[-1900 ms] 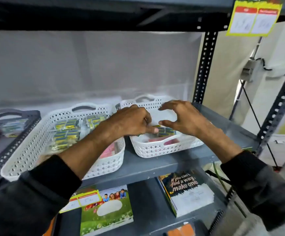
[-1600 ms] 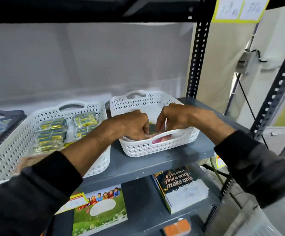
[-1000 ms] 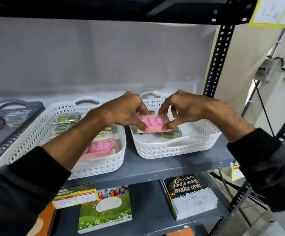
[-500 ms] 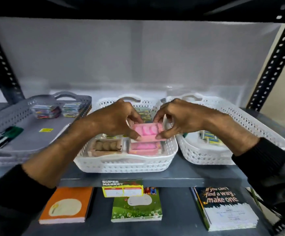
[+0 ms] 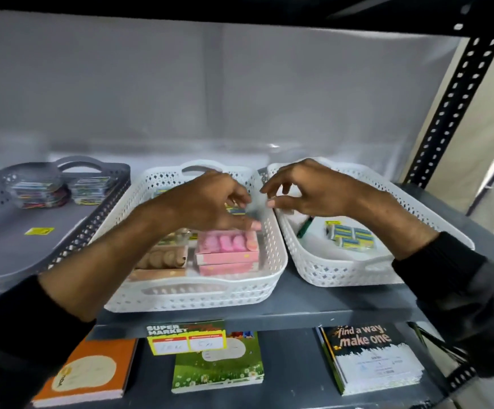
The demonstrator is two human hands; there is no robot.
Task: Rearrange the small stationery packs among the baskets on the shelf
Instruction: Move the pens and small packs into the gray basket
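Pink pack [image 5: 227,242] lies flat on top of a stack of like pink packs in the front right part of the middle white basket [image 5: 192,293], window face up. Left hand [image 5: 207,202] hovers just above it — fingertips curled down at the pack's back edge; contact cannot be told, motion blur. No closed pinch on the pack visible; left grip loosely curled, holding nothing that shows. Right hand [image 5: 313,193] sits above the gap between the middle basket and the right white basket [image 5: 352,270], thumb and forefinger close together but apart, other fingers spread, empty.

Same middle basket: tan packs [image 5: 163,258] to the left of the pink stack, touching or just beside it; small yellow-green packs further back, partly hidden by the left hand.

Right basket: cluster of blue-yellow packs [image 5: 350,237] on its floor, a green pen-like item [image 5: 304,227] near its left wall.

Grey basket [image 5: 71,231] at far left holds two bundles of multicoloured packs [image 5: 40,191] at the back and a yellow label [image 5: 39,230] on its floor.

All three baskets stand side by side on the grey shelf [image 5: 313,302]. A "SUPER MARKET" price tag [image 5: 186,338] hangs on the shelf's front edge. Shelf below: orange notebook [image 5: 86,376], green notebook [image 5: 219,367], dark notebook reading "find a way, make one" [image 5: 369,355]. Both sleeves dark
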